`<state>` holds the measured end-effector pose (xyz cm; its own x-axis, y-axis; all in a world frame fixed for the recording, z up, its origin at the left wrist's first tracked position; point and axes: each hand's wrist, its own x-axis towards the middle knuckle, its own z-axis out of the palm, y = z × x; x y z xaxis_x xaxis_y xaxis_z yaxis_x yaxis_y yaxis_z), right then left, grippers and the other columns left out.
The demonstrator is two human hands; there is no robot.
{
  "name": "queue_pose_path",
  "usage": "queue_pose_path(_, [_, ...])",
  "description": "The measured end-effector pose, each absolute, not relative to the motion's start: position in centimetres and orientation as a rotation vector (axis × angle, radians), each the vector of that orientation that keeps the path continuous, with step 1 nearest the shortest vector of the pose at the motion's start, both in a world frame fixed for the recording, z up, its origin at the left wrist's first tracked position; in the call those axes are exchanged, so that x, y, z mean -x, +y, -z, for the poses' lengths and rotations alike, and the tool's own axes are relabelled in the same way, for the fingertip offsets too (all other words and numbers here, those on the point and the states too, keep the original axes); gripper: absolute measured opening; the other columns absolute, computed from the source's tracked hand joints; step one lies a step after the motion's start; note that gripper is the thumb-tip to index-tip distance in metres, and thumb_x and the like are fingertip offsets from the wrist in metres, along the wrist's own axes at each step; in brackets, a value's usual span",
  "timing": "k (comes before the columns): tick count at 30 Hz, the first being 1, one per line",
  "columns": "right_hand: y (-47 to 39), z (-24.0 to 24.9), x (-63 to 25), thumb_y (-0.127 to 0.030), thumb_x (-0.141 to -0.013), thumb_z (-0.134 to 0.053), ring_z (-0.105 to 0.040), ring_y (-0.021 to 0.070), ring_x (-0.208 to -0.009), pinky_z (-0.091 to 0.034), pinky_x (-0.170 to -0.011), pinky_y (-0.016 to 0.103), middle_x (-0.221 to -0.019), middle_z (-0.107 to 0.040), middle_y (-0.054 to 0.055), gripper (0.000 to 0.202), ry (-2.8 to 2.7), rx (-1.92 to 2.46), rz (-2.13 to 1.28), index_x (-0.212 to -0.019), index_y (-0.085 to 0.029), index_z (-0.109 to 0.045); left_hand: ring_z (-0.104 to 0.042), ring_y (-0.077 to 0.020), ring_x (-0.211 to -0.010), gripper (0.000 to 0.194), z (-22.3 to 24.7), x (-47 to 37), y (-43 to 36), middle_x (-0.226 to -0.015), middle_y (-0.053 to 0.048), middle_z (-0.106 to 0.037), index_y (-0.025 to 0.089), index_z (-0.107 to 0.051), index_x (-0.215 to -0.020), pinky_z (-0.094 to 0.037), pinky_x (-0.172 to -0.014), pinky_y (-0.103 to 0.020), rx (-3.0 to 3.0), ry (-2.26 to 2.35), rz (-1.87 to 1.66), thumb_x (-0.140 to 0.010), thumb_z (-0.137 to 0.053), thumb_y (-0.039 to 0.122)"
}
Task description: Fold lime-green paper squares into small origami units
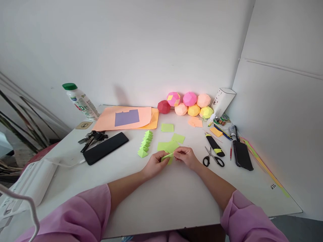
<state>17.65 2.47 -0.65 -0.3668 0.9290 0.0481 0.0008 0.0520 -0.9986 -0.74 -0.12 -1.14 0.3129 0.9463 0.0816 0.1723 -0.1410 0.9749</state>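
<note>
My left hand (pixel 155 164) and my right hand (pixel 186 158) meet at the middle of the white table, both closed on a small folded green paper (pixel 167 156). The left fingers pinch its left end and the right fingers its right end. Just beyond my hands lie flat green paper pieces (pixel 167 146), with another green rectangle (pixel 167 127) farther back. To the left, a row of folded green paper units (pixel 145 144) stands nested together.
Scissors (pixel 213 157), a cutter (pixel 215 145) and a phone (pixel 242 155) lie at the right. Faceted paper balls (pixel 189 98) are stacked by the wall. A black power bank (pixel 106 148), keys (pixel 94 137), orange sheets (pixel 106 119) and a bottle (pixel 83 102) are at the left.
</note>
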Motion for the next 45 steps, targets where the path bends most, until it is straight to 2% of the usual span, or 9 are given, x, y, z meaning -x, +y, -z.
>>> queue_pose_path(8, [2.07, 0.49, -17.49, -0.040, -0.084, -0.053, -0.050, 0.0107, -0.052, -0.040, -0.049, 0.022, -0.058, -0.056, -0.001, 0.024, -1.554, 0.928, -1.458, -0.080, -0.017, -0.059, -0.048, -0.0128, -0.066, 0.018, 1.03, 0.71, -0.12, -0.070, 0.001, -0.055, 0.017, -0.064, -0.079, -0.038, -0.060, -0.024, -1.527, 1.085, -0.952, -0.079, -0.052, 0.030])
queue_pose_path(11, [1.73, 0.49, -17.18, -0.039, -0.078, -0.061, -0.055, 0.0115, -0.057, -0.043, -0.050, 0.022, -0.065, -0.057, -0.001, 0.024, -1.591, 0.899, -1.414, -0.089, -0.018, -0.057, -0.050, -0.0130, -0.067, 0.019, 0.96, 0.68, -0.21, -0.071, 0.001, -0.057, 0.017, -0.064, -0.078, -0.039, -0.061, -0.024, -1.545, 1.087, -0.940, -0.079, -0.052, 0.031])
queue_pose_path(13, [1.62, 0.57, -16.98, -0.037, -0.074, -0.066, -0.056, 0.0119, -0.057, -0.044, -0.052, 0.023, -0.068, -0.058, -0.001, 0.024, -1.651, 0.912, -1.349, -0.087, -0.018, -0.060, -0.051, -0.0139, -0.069, 0.019, 0.94, 0.61, -0.25, -0.073, 0.000, -0.059, 0.018, -0.065, -0.078, -0.040, -0.063, -0.025, -1.552, 1.069, -0.950, -0.079, -0.053, 0.033])
queue_pose_path(19, [1.60, 0.93, -16.91, -0.037, -0.077, -0.062, -0.057, 0.0126, -0.052, -0.045, -0.048, 0.023, -0.059, -0.059, 0.000, 0.020, -1.628, 1.023, -1.253, -0.076, -0.017, -0.063, -0.053, -0.0129, -0.060, 0.031, 1.08, 0.33, -0.18, -0.069, 0.000, -0.061, 0.017, -0.062, -0.091, -0.041, -0.054, -0.024, -1.302, 1.075, -1.004, -0.074, -0.060, 0.043])
queue_pose_path(22, [1.55, 0.90, -16.99, -0.038, -0.076, -0.063, -0.058, 0.0126, -0.053, -0.044, -0.047, 0.022, -0.059, -0.059, -0.001, 0.021, -1.589, 1.055, -1.303, -0.078, -0.017, -0.061, -0.051, -0.0114, -0.054, 0.031, 1.27, 0.32, -0.08, -0.063, 0.001, -0.059, 0.016, -0.062, -0.085, -0.039, -0.049, -0.022, -1.271, 1.083, -1.021, -0.072, -0.062, 0.045])
queue_pose_path(26, [1.54, 0.75, -17.01, -0.038, -0.075, -0.064, -0.061, 0.0123, -0.056, -0.046, -0.050, 0.023, -0.073, -0.062, 0.001, 0.022, -1.578, 1.043, -1.357, -0.082, -0.017, -0.062, -0.056, -0.0130, -0.062, 0.029, 1.42, 0.38, -0.03, -0.069, -0.001, -0.063, 0.016, -0.062, -0.082, -0.043, -0.055, -0.024, -1.281, 1.020, -1.026, -0.073, -0.063, 0.044])
queue_pose_path(30, [1.70, 0.99, -17.07, -0.039, -0.075, -0.064, -0.061, 0.0128, -0.054, -0.044, -0.047, 0.023, -0.069, -0.063, 0.001, 0.022, -1.575, 1.035, -1.373, -0.079, -0.017, -0.065, -0.059, -0.0156, -0.070, 0.029, 1.41, 0.40, 0.02, -0.076, -0.003, -0.065, 0.016, -0.063, -0.083, -0.046, -0.064, -0.027, -1.246, 0.973, -1.046, -0.072, -0.064, 0.043])
queue_pose_path(34, [1.82, 1.28, -17.11, -0.039, -0.074, -0.065, -0.060, 0.0126, -0.053, -0.045, -0.048, 0.023, -0.065, -0.062, 0.000, 0.023, -1.554, 1.015, -1.406, -0.080, -0.017, -0.065, -0.059, -0.0154, -0.070, 0.027, 1.62, 0.41, 0.11, -0.075, -0.003, -0.065, 0.015, -0.063, -0.080, -0.046, -0.065, -0.028, -1.189, 0.932, -1.067, -0.072, -0.064, 0.041])
queue_pose_path(45, [1.97, 1.43, -17.09, -0.039, -0.075, -0.064, -0.058, 0.0114, -0.050, -0.045, -0.047, 0.022, -0.058, -0.061, -0.001, 0.023, -1.579, 1.017, -1.405, -0.079, -0.017, -0.065, -0.047, -0.0091, -0.049, 0.028, 0.76, 0.23, -0.12, -0.059, 0.001, -0.059, 0.016, -0.061, -0.070, -0.034, -0.044, -0.021, -1.137, 0.971, -1.063, -0.069, -0.067, 0.043])
